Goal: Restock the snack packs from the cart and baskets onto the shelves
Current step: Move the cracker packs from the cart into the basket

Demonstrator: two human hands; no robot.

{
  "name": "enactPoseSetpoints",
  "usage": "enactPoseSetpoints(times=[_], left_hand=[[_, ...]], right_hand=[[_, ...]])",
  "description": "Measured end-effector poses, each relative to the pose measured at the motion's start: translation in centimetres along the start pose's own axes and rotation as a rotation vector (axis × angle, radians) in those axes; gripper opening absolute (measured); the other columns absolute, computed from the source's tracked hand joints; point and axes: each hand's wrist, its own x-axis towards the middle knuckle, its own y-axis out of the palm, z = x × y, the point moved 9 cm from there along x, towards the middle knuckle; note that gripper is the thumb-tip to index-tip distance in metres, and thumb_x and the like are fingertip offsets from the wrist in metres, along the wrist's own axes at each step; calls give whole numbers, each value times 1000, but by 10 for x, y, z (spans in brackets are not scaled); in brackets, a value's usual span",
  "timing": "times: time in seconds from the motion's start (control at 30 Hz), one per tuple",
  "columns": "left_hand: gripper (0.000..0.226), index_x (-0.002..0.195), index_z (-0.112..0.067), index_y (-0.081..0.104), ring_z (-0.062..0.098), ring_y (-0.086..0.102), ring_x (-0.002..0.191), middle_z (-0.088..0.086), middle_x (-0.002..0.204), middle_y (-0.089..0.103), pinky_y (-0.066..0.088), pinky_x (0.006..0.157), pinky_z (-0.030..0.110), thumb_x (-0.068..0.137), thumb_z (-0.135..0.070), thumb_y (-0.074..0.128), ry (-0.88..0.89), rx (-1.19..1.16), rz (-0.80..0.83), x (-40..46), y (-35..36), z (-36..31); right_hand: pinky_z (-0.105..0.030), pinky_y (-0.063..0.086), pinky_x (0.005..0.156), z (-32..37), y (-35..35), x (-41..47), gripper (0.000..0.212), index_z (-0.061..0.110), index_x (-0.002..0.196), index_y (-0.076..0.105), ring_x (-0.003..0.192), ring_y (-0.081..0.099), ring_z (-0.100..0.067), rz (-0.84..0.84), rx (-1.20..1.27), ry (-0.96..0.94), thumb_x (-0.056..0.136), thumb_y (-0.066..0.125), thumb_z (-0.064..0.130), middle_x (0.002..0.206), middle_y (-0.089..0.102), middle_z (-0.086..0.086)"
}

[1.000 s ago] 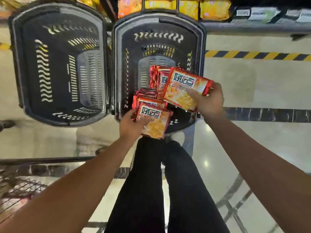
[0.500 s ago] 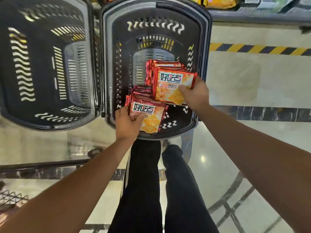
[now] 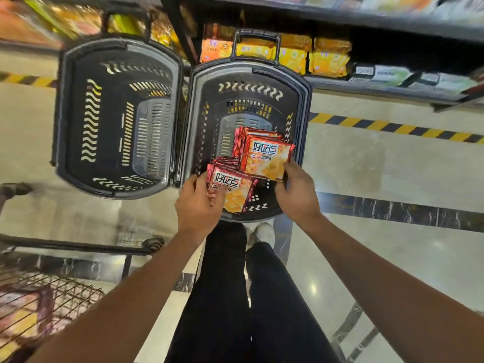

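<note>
Just above the left hand: a fanned stack of red snack packs, thumb curled over the near-left corner of the top pack, remaining fingers hidden beneath, so gripping the bundle from its lower-left edge. Long axis of that top pack running from the grip up and away to the right, slightly tilted, printed face up toward the camera. White label with bold dark Chinese characters, readable as 好吃点, over a picture of golden crackers; smaller line under it too blurred to read.

Right hand pinching a second bundle of packs at its near-right corner, bundle sitting up and to the left of that grip, face up, long axis roughly left to right, same 好吃点 label with an illegible smaller line below. Further red packs stacked behind the front one, edges only.

Both bundles held over the right basket, dark plastic with wavy slots, probably resting partly on its floor though hard to confirm. Left of both grips, a second dark basket. Beyond the hands, shelf with yellow packs, writing unreadable. Wire cart near the left forearm
</note>
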Motion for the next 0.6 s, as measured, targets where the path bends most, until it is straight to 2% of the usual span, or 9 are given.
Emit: enactPoseSetpoints(times=[0.1,0.17,0.3,0.37,0.47,0.6], left_hand=[[61,147,-19,48,38,42,138,17,151,43,36,108,59,98,-56,55,14,107,-14,-37,-38,-18],[60,144,-19,52,41,40,139,18,152,42,35,108,60,98,-58,55,48,157,-77,-65,-69,-33],[59,138,-20,58,44,42,136,20,150,45,38,104,61,95,-60,49,99,240,-175,-124,-124,-57],[61,139,-22,58,44,39,138,19,153,44,36,105,60,94,-62,46,88,271,-200,-152,-147,-66],[64,140,-22,58,46,37,140,18,154,44,37,106,60,94,-63,42,87,286,-262,-197,-180,-78],[66,141,-22,58,47,39,139,18,153,46,37,106,61,94,-64,40,76,282,-383,-252,-222,-84]], right_hand=[[-50,50,102,26,-26,-45,61,21,139,55,120,57,-30,24,-92,-66,89,31,47,134,60,-6],[-52,47,105,49,-45,-75,64,18,141,53,123,53,-36,50,-180,-108,91,29,48,139,57,-11],[-54,29,122,102,-92,-140,56,13,149,50,144,37,-44,17,-303,-215,101,44,43,156,45,-15],[-56,30,121,132,-116,-172,57,8,144,56,140,44,-44,-45,-356,-340,102,42,44,151,50,-18],[-60,39,113,180,-141,-218,57,0,129,68,133,56,-37,-94,-432,-510,102,40,42,136,64,-21],[-59,37,115,223,-158,-269,55,4,133,66,137,53,-34,-131,-553,-700,103,44,44,138,64,-17]])
